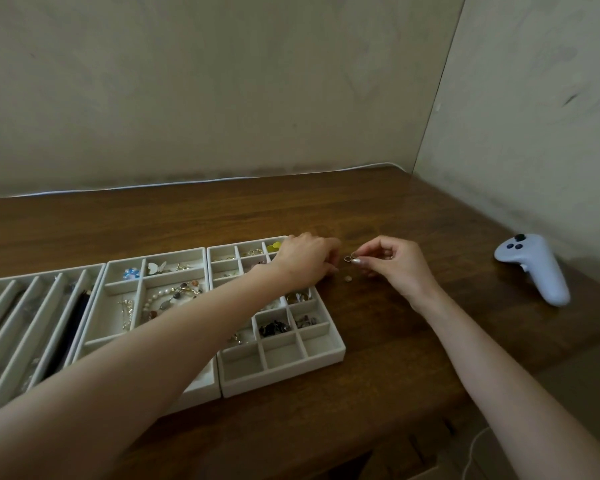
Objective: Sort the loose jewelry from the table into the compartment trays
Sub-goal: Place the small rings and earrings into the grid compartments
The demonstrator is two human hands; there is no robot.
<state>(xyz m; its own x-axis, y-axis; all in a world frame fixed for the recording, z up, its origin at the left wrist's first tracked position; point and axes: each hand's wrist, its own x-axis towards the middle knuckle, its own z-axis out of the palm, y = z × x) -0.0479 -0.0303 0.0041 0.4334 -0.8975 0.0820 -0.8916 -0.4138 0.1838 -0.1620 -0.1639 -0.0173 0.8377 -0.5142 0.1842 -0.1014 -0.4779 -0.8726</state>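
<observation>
Three white compartment trays lie side by side on the wooden table. The right tray [326, 355] is a grid of small cells with earrings and rings in several of them. The middle tray [118, 289] holds a pearl bracelet [174, 296] and charms. The left tray [0, 306] has long slots. My right hand [392, 265] pinches a small gold ring [347, 258] just above the table, to the right of the trays. A tiny loose piece [347, 278] lies on the wood below it. My left hand [305, 259] reaches over the right tray's far edge with curled fingers; whatever they hold is hidden.
A white game controller [534, 268] lies on the table at the right, near the side wall. A white cable [187, 181] runs along the table's back edge against the wall. Bare wood stretches behind the trays and between my right hand and the controller.
</observation>
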